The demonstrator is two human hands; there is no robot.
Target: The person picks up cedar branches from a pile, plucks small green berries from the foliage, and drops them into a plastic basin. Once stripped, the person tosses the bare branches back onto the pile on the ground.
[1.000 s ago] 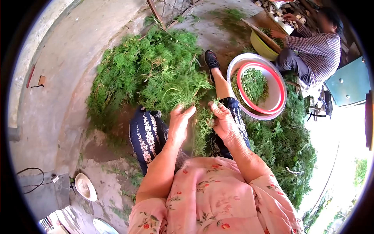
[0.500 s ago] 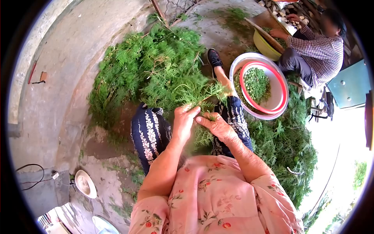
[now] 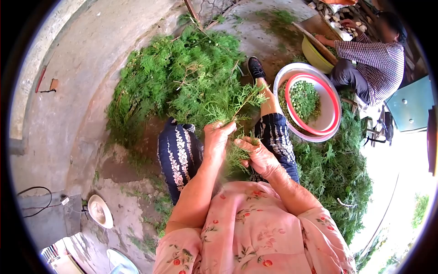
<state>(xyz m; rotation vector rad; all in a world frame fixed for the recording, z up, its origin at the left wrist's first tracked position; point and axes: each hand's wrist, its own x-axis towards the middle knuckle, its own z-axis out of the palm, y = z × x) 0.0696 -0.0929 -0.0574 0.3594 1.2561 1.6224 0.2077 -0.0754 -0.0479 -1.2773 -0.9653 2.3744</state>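
Note:
My left hand [image 3: 218, 140] is closed around the stem of a leafy conifer branch [image 3: 238, 106], whose flat green sprays fan out above my fingers. Close by on the right, my right hand [image 3: 259, 157] has its fingers curled, thumb toward the branch. Green bits show at its fingertips, but what it holds is hidden. More foliage [image 3: 235, 157] hangs below and between both hands. Beyond them lies a big heap of cut green branches [image 3: 169, 77]. A red-rimmed bowl [image 3: 338, 107] with small green cones inside rests in a wide metal basin [image 3: 279, 75] to the right.
A co-worker in a checked shirt [image 3: 376, 68] sits at the upper right, beside a yellow-green basin [image 3: 315, 57] with a flat woven tray. More branches [image 3: 333, 182] cover the ground at right. A pale hat-like dish [image 3: 100, 211] lies at lower left, near a concrete wall [image 3: 68, 82].
My right hand has drawn slightly down and right, away from my left hand, with its fingers more curled. My left hand keeps the branch. The whole view has shifted slightly.

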